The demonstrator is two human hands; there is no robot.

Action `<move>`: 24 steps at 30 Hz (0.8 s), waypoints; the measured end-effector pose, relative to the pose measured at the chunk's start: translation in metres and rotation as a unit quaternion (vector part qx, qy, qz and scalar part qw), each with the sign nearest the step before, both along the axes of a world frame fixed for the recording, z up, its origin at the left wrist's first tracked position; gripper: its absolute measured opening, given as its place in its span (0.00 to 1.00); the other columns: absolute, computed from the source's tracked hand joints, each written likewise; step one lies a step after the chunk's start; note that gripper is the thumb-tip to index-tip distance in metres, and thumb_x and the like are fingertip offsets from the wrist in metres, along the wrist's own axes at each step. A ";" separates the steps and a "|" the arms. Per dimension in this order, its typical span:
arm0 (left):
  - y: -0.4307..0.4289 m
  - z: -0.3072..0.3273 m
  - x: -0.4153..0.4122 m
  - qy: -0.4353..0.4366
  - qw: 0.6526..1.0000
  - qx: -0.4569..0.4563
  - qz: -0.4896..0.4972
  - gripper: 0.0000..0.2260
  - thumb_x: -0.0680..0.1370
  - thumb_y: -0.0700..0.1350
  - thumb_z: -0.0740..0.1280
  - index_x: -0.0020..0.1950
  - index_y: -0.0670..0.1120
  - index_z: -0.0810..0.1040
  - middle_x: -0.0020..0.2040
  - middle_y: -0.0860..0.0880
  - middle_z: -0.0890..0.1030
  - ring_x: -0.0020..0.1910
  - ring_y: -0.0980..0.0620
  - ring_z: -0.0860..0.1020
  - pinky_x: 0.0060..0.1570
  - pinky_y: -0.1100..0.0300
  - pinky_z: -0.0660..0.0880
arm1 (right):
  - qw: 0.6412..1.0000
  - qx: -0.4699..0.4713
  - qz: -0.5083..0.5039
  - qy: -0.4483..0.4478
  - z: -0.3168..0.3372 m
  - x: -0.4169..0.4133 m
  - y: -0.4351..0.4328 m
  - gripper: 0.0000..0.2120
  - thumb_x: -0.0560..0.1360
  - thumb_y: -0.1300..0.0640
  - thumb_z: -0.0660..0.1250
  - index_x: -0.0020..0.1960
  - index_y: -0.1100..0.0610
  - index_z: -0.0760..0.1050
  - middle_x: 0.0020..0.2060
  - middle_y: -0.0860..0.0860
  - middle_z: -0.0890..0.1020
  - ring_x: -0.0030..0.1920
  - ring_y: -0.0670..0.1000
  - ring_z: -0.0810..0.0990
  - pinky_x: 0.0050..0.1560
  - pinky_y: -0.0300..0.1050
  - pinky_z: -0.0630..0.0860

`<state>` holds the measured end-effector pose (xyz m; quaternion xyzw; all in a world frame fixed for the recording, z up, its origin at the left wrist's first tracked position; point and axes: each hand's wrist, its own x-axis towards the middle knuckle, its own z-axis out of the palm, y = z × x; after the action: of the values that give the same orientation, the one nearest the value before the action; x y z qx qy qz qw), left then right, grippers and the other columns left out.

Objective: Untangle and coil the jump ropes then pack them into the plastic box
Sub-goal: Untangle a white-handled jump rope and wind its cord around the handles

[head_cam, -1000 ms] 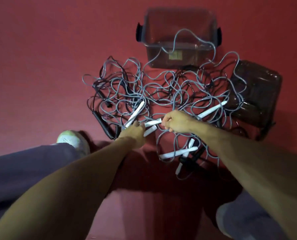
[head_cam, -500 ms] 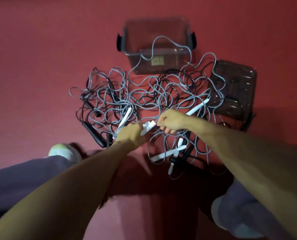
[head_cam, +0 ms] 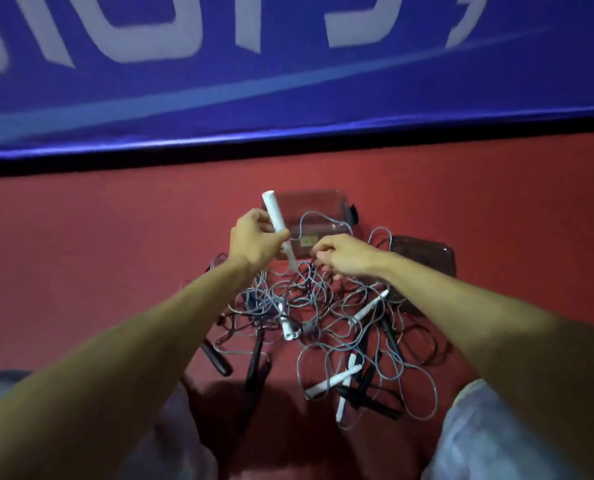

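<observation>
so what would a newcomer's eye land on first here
The tangle of jump ropes sprawls across the red floor at centre. Above it the left hand grips a white handle, raised in front of the plastic box, while the right hand pinches a grey cord. A blue banner fills the top.

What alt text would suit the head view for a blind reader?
A left hand holds up a white handle while the right hand pinches grey cord above tangled jump ropes on a red floor, plastic box behind.
</observation>
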<state>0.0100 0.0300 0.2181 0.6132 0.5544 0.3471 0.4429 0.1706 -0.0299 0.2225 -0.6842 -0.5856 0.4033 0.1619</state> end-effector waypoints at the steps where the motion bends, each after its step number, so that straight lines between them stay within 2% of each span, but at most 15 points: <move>1: -0.005 0.015 0.002 -0.036 0.999 -0.003 0.011 0.08 0.73 0.34 0.71 0.47 0.41 0.74 0.40 0.44 0.79 0.34 0.45 0.82 0.42 0.48 0.82 | 1.000 0.020 0.005 -0.002 0.008 0.001 -0.003 0.12 0.82 0.56 0.57 0.62 0.57 0.74 0.56 0.59 0.81 0.51 0.58 0.81 0.56 0.57 0.76; 3: -0.012 0.045 0.005 -0.124 0.992 -0.004 0.031 0.07 0.74 0.33 0.70 0.48 0.40 0.74 0.41 0.42 0.78 0.33 0.47 0.82 0.40 0.52 0.82 | 0.998 0.057 0.008 0.000 0.031 -0.001 -0.010 0.12 0.83 0.52 0.56 0.59 0.54 0.75 0.51 0.57 0.82 0.50 0.57 0.80 0.57 0.57 0.75; 6: -0.023 0.087 0.009 -0.248 0.967 -0.005 0.049 0.07 0.75 0.33 0.69 0.52 0.37 0.74 0.46 0.39 0.79 0.35 0.48 0.83 0.40 0.57 0.82 | 0.990 0.125 -0.023 0.057 0.059 -0.002 -0.025 0.10 0.82 0.51 0.58 0.53 0.52 0.77 0.42 0.50 0.78 0.41 0.48 0.75 0.51 0.56 0.77; 7: -0.027 0.096 0.009 -0.276 0.960 -0.007 0.051 0.09 0.76 0.33 0.69 0.55 0.36 0.74 0.48 0.37 0.79 0.38 0.46 0.83 0.43 0.54 0.83 | 0.985 0.155 -0.036 0.067 0.068 -0.001 -0.029 0.09 0.82 0.53 0.59 0.50 0.52 0.78 0.39 0.49 0.78 0.37 0.46 0.74 0.45 0.53 0.78; 9: -0.037 0.106 0.007 -0.304 0.951 -0.021 0.042 0.13 0.76 0.35 0.69 0.59 0.35 0.73 0.52 0.36 0.80 0.42 0.44 0.84 0.49 0.51 0.82 | 0.976 0.207 -0.041 0.047 0.083 0.000 -0.040 0.11 0.82 0.56 0.59 0.48 0.56 0.79 0.31 0.45 0.75 0.25 0.39 0.69 0.29 0.34 0.69; 11: -0.050 0.105 0.003 -0.310 0.950 -0.027 0.030 0.12 0.78 0.36 0.68 0.59 0.34 0.72 0.51 0.37 0.80 0.42 0.46 0.84 0.48 0.52 0.82 | 0.971 0.234 -0.040 0.034 0.089 0.001 -0.050 0.12 0.82 0.57 0.60 0.47 0.59 0.80 0.27 0.43 0.73 0.21 0.38 0.68 0.25 0.30 0.63; 13: -0.062 0.104 0.000 -0.279 0.959 -0.051 0.015 0.07 0.80 0.38 0.65 0.56 0.36 0.74 0.48 0.39 0.79 0.38 0.48 0.82 0.43 0.52 0.83 | 0.966 0.255 -0.034 0.026 0.094 -0.002 -0.055 0.12 0.81 0.57 0.60 0.45 0.58 0.80 0.25 0.42 0.75 0.22 0.38 0.69 0.26 0.31 0.63; 14: -0.067 0.107 -0.002 -0.248 0.966 -0.075 0.001 0.06 0.82 0.41 0.62 0.52 0.37 0.75 0.45 0.40 0.80 0.37 0.48 0.81 0.40 0.52 0.82 | 0.963 0.268 -0.028 0.023 0.096 -0.005 -0.054 0.12 0.81 0.56 0.60 0.45 0.58 0.80 0.28 0.42 0.77 0.24 0.38 0.69 0.27 0.31 0.64; 16: -0.073 0.116 -0.003 -0.138 0.983 -0.110 -0.053 0.12 0.83 0.45 0.59 0.47 0.40 0.76 0.40 0.42 0.82 0.33 0.47 0.80 0.37 0.54 0.80 | 0.953 0.298 -0.042 0.033 0.102 -0.007 -0.052 0.13 0.81 0.54 0.60 0.42 0.55 0.78 0.36 0.45 0.82 0.33 0.43 0.75 0.33 0.30 0.67; 17: -0.073 0.121 -0.004 -0.045 0.992 -0.080 -0.087 0.15 0.83 0.47 0.59 0.45 0.40 0.78 0.38 0.42 0.83 0.32 0.46 0.80 0.37 0.54 0.80 | 0.946 0.315 -0.056 0.043 0.104 -0.007 -0.051 0.13 0.81 0.54 0.60 0.40 0.55 0.76 0.37 0.47 0.82 0.37 0.46 0.79 0.36 0.29 0.69; 18: -0.072 0.123 -0.007 0.059 0.992 -0.013 -0.114 0.16 0.83 0.48 0.60 0.44 0.39 0.80 0.38 0.43 0.83 0.32 0.46 0.81 0.39 0.53 0.80 | 0.941 0.327 -0.069 0.056 0.106 -0.005 -0.050 0.13 0.82 0.54 0.59 0.39 0.54 0.74 0.36 0.48 0.82 0.39 0.48 0.81 0.40 0.30 0.71; 20: -0.072 0.123 -0.012 0.210 0.954 0.184 -0.108 0.12 0.81 0.48 0.63 0.45 0.44 0.82 0.39 0.48 0.84 0.38 0.48 0.82 0.44 0.52 0.80 | 0.937 0.328 -0.086 0.084 0.107 -0.003 -0.049 0.14 0.82 0.54 0.58 0.38 0.55 0.71 0.33 0.50 0.81 0.39 0.49 0.84 0.45 0.40 0.77; 21: -0.076 0.124 -0.015 0.218 0.934 0.268 -0.096 0.08 0.79 0.47 0.65 0.51 0.46 0.82 0.44 0.50 0.83 0.43 0.50 0.81 0.47 0.52 0.79 | 0.936 0.331 -0.086 0.086 0.107 -0.002 -0.049 0.15 0.82 0.54 0.57 0.38 0.54 0.70 0.31 0.51 0.80 0.38 0.50 0.84 0.45 0.46 0.78; 22: -0.080 0.123 -0.018 0.207 0.914 0.336 -0.096 0.10 0.78 0.46 0.66 0.58 0.47 0.80 0.52 0.50 0.81 0.50 0.50 0.79 0.53 0.53 0.77 | 0.935 0.335 -0.080 0.080 0.108 -0.002 -0.050 0.15 0.82 0.53 0.57 0.37 0.54 0.70 0.30 0.51 0.80 0.36 0.51 0.84 0.42 0.49 0.78; 24: -0.084 0.123 -0.021 0.195 0.887 0.399 -0.130 0.20 0.78 0.47 0.67 0.70 0.47 0.71 0.64 0.48 0.72 0.64 0.51 0.69 0.64 0.57 0.68 | 0.935 0.345 -0.058 0.066 0.114 -0.006 -0.054 0.15 0.82 0.53 0.57 0.38 0.54 0.70 0.29 0.54 0.80 0.31 0.48 0.81 0.37 0.45 0.75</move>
<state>-0.0110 -0.0538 0.3415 0.8598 0.3601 0.3519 0.0854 0.1649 -0.0838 0.3364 -0.5907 -0.6361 0.2112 0.4492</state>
